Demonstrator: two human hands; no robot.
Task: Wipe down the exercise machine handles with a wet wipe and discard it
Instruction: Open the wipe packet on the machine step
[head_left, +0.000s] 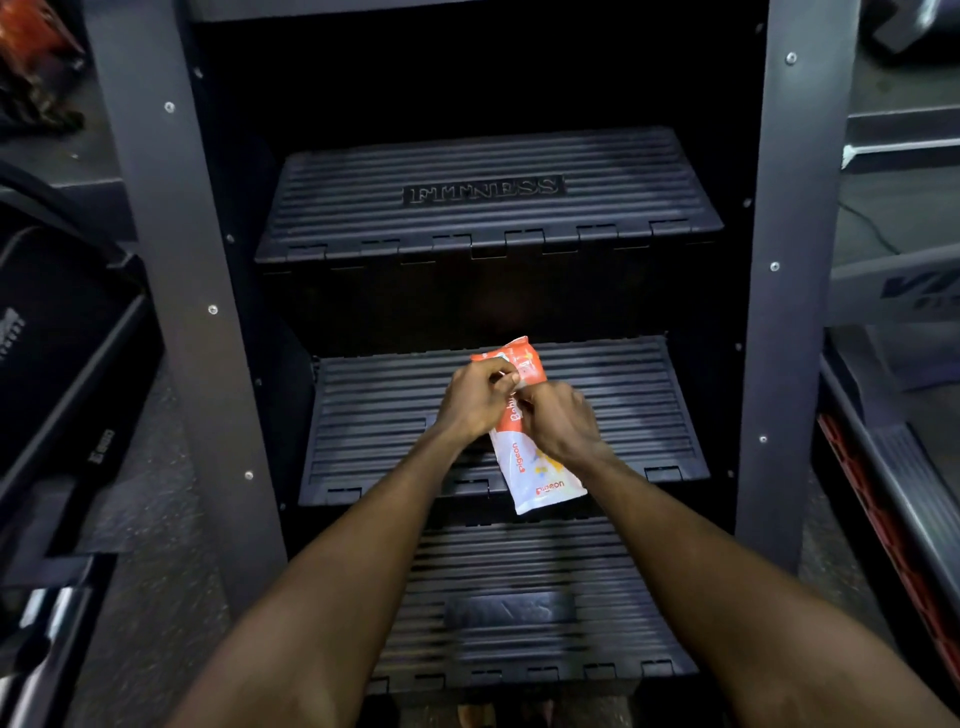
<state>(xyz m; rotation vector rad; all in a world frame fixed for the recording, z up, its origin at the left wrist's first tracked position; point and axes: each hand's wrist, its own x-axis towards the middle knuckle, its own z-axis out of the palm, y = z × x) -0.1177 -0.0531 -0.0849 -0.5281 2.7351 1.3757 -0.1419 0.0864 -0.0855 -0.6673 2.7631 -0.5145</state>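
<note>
A white and orange wet wipe pack (540, 478) is held above the middle step of a black stair-climber machine (488, 192). My left hand (475, 397) pinches the pack near its top edge, fingers curled at the opening. My right hand (561, 423) grips the pack's middle from the right, covering part of its label. No loose wipe can be seen. The machine's handles are out of view.
Grey upright frame posts stand at left (171, 291) and right (795, 260) of the ribbed steps. Other dark gym machines flank both sides, one at left (62, 364) and one at right (904, 467). Speckled rubber floor (156, 545) lies between them.
</note>
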